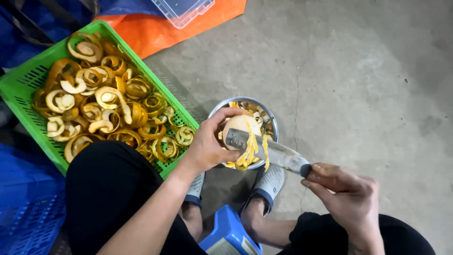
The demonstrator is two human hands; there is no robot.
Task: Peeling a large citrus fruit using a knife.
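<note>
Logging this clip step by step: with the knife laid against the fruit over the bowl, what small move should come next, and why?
Probably draw the knife a little further around the fruit while the left hand turns it. The right hand has the blade flat against the fruit, thin yellow shavings hang from it over the metal bowl, and yellow skin seems to remain.

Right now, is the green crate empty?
No. The green crate is piled with curled orange peels, while the left hand holds a fruit against the knife gripped by the right hand.
</note>
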